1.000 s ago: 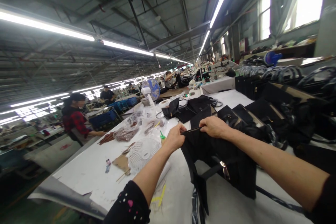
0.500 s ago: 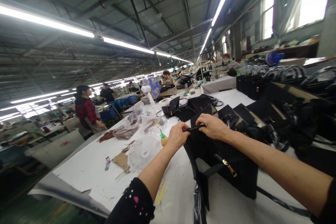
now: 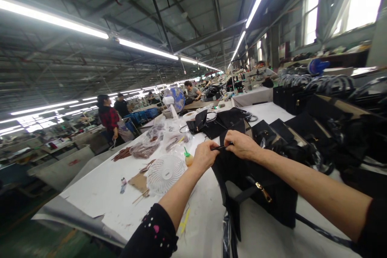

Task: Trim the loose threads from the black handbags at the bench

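A black bag (image 3: 269, 197) with a gold zipper pull (image 3: 263, 192) stands on the white table in front of me. At its top edge, my left hand (image 3: 206, 155) pinches one part of a narrow black strip. My right hand (image 3: 242, 144) grips the same edge just to the right, its fingertips closed on the black material. Only a short stretch of the strip (image 3: 221, 147) shows between the hands. The fingers hide the rest of the grip. Left of my left hand is a small glue bottle (image 3: 189, 159) with a green tip.
On the white table (image 3: 115, 205) lie a white fan grille (image 3: 165, 174), brown strips in plastic (image 3: 143, 149) and a cardboard piece (image 3: 139, 184). A blue fan (image 3: 177, 100) stands behind. Black bags (image 3: 314, 125) crowd the right side. A person in red plaid (image 3: 109, 119) is at the left.
My right hand has moved slightly left, closer to my left hand, along the bag's edge. The person in plaid has moved right and turned away.
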A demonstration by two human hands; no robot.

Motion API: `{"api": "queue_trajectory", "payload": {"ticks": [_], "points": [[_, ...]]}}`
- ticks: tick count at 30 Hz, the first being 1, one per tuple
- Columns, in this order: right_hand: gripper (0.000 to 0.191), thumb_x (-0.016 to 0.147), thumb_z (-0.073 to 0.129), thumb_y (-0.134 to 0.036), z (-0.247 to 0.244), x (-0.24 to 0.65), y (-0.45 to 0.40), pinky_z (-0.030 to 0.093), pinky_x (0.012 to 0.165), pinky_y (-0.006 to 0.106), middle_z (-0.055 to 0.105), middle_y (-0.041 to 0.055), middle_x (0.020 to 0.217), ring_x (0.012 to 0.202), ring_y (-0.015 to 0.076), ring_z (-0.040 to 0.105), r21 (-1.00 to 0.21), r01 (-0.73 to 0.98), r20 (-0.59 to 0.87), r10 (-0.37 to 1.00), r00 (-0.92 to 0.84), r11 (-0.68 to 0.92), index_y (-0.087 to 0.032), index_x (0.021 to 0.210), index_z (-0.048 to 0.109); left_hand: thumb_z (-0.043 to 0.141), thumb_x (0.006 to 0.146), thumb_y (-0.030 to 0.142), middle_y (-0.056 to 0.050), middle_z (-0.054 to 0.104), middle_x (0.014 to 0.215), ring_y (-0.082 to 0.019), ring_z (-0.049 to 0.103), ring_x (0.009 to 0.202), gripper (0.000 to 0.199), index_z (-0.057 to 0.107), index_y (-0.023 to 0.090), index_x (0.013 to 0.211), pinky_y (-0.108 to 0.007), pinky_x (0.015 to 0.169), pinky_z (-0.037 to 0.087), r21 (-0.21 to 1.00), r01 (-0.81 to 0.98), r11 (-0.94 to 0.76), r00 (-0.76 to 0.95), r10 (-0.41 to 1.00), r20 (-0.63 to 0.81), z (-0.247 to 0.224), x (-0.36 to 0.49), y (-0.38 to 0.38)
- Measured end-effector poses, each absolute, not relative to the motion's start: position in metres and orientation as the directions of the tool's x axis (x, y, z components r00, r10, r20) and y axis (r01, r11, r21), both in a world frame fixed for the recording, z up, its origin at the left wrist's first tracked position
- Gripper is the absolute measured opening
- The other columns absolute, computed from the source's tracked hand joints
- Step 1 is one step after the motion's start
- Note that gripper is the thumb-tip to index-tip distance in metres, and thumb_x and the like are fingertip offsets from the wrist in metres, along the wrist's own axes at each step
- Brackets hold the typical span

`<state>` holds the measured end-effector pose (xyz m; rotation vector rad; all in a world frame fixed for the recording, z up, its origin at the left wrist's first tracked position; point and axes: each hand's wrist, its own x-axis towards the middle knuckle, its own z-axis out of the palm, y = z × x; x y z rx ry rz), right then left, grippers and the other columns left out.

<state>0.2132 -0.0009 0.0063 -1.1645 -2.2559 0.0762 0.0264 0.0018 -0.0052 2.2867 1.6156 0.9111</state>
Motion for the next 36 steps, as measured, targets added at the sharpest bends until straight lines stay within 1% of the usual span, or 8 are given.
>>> {"api": "queue_trajectory", "payload": {"ticks": [11,17,19,22,25,27,32,36], "points": [[0.003,0.077,0.059,-0.017,0.006,0.212,-0.001,0.035,0.076,0.025,0.059,0.0005,0.085,0.085,0.0142,0.053,-0.293,0.763,0.486,0.777,-0.401,0.577,-0.019,0.075,0.059,0.063,0.073,0.028,0.002,0.070,0.081,-0.014,0.060,0.076,0.017,0.071,0.024,0.087,-0.023,0.068,0.043,0.481,0.780,-0.401,0.235,0.899,0.368,-0.005,0.026,0.001],[0.002,0.077,0.058,-0.018,0.007,0.209,-0.007,0.034,0.069,0.024,0.060,0.0007,0.082,0.080,0.0140,0.054,-0.313,0.789,0.469,0.809,-0.355,0.528,-0.019,0.076,0.058,0.063,0.074,0.044,0.002,0.069,0.076,-0.016,0.060,0.073,0.022,0.072,0.026,0.083,-0.025,0.063,0.040,0.386,0.828,-0.406,0.267,0.891,0.366,0.004,0.034,-0.006],[0.001,0.076,0.058,-0.020,0.008,0.210,-0.006,0.034,0.064,0.024,0.061,0.0001,0.078,0.074,0.0134,0.054,-0.369,0.782,0.454,0.831,-0.320,0.503,-0.020,0.076,0.057,0.059,0.078,0.040,0.001,0.070,0.080,-0.016,0.060,0.076,0.019,0.072,0.025,0.082,-0.025,0.066,0.040,0.322,0.844,-0.429,0.300,0.875,0.379,0.007,0.037,-0.008],[0.004,0.075,0.056,-0.017,0.006,0.216,0.003,0.038,0.065,0.022,0.064,0.0005,0.078,0.074,0.0130,0.057,-0.549,0.683,0.462,0.856,-0.233,0.482,-0.019,0.079,0.057,0.058,0.080,0.035,0.001,0.070,0.085,-0.016,0.060,0.081,0.016,0.071,0.025,0.082,-0.026,0.071,0.041,0.253,0.859,-0.445,0.330,0.859,0.390,0.009,0.039,-0.009],[0.019,0.071,0.050,-0.006,0.004,0.225,0.014,0.043,0.069,0.020,0.067,0.0024,0.081,0.077,0.0124,0.061,-0.745,0.534,0.414,0.905,-0.098,0.399,-0.017,0.085,0.058,0.057,0.081,0.035,0.001,0.070,0.088,-0.017,0.060,0.084,0.016,0.071,0.026,0.083,-0.026,0.072,0.040,0.227,0.867,-0.443,0.335,0.857,0.393,0.010,0.039,-0.008],[0.026,0.067,0.048,-0.002,0.002,0.228,0.017,0.045,0.069,0.019,0.069,0.0032,0.082,0.078,0.0126,0.063,-0.793,0.498,0.351,0.931,-0.097,0.351,-0.016,0.086,0.059,0.057,0.081,0.035,0.001,0.070,0.088,-0.017,0.060,0.084,0.016,0.070,0.026,0.084,-0.026,0.072,0.040,0.223,0.870,-0.440,0.333,0.858,0.392,0.010,0.039,-0.009],[0.022,0.066,0.057,-0.013,0.002,0.227,0.011,0.045,0.072,0.022,0.070,0.0025,0.086,0.080,0.0154,0.063,-0.656,0.625,0.318,0.906,-0.280,0.424,-0.018,0.086,0.067,0.057,0.081,0.034,0.001,0.069,0.086,-0.016,0.060,0.082,0.016,0.070,0.025,0.083,-0.026,0.071,0.040,0.229,0.865,-0.446,0.338,0.856,0.391,0.010,0.040,-0.010],[0.017,0.073,0.058,-0.026,0.005,0.222,0.005,0.043,0.071,0.024,0.071,0.0019,0.084,0.081,0.0171,0.063,-0.513,0.757,0.311,0.910,-0.275,0.404,-0.022,0.084,0.071,0.058,0.080,0.035,0.000,0.069,0.084,-0.017,0.060,0.080,0.016,0.070,0.024,0.082,-0.026,0.070,0.040,0.234,0.864,-0.445,0.335,0.856,0.394,0.010,0.040,-0.010]]}}
